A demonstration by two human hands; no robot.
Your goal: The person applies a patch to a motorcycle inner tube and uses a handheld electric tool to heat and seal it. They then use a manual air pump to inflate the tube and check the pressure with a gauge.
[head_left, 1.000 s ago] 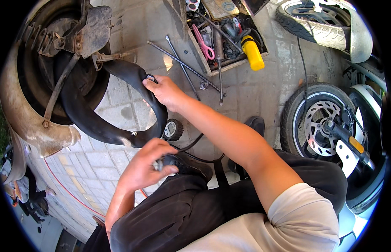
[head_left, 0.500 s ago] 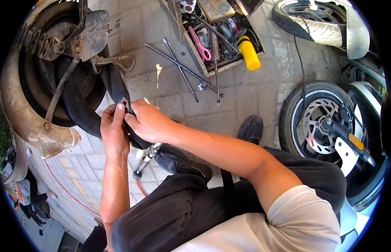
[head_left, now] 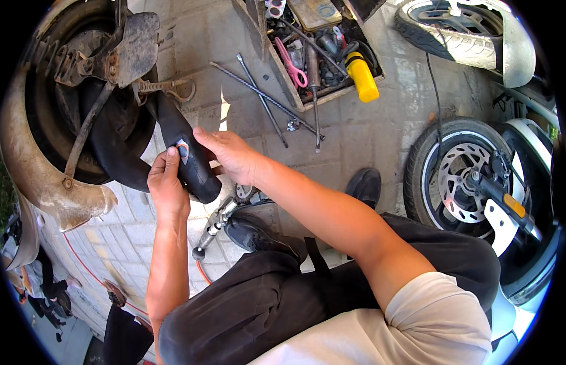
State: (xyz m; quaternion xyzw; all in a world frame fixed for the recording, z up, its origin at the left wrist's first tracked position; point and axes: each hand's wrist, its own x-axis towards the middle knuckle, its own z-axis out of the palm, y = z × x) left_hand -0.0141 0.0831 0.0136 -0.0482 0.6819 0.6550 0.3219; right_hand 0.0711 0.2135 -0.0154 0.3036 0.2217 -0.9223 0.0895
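Note:
My left hand (head_left: pixel 168 182) grips the lower side of a black inner tube (head_left: pixel 199 177), thumb raised beside a small pale-and-orange patch (head_left: pixel 183 152) on it. On the other side of the patch my right hand (head_left: pixel 228 157) is closed on the same tube, thumb along its edge. The tube loops back into a dirty, rusty wheel (head_left: pixel 48 134) with a mudguard (head_left: pixel 21 170) at the left. Below my hands a metal air tool (head_left: pixel 213 228) with an orange hose rests beside my shoe; a round gauge (head_left: pixel 245 191) is partly hidden behind it.
A wooden toolbox (head_left: pixel 290 97) with tools and a yellow bottle (head_left: pixel 362 76) lies ahead, crossed rods (head_left: pixel 262 97) beside it. Two motorbike wheels (head_left: pixel 426 182) (head_left: pixel 417 27) are at the right. Another person's leg (head_left: pixel 125 334) shows at the lower left, near a red hose (head_left: pixel 85 261).
My left hand has come up from the air tool onto the tube, leaving the tool below. Over the last half second my hands have parted slightly, uncovering the patch.

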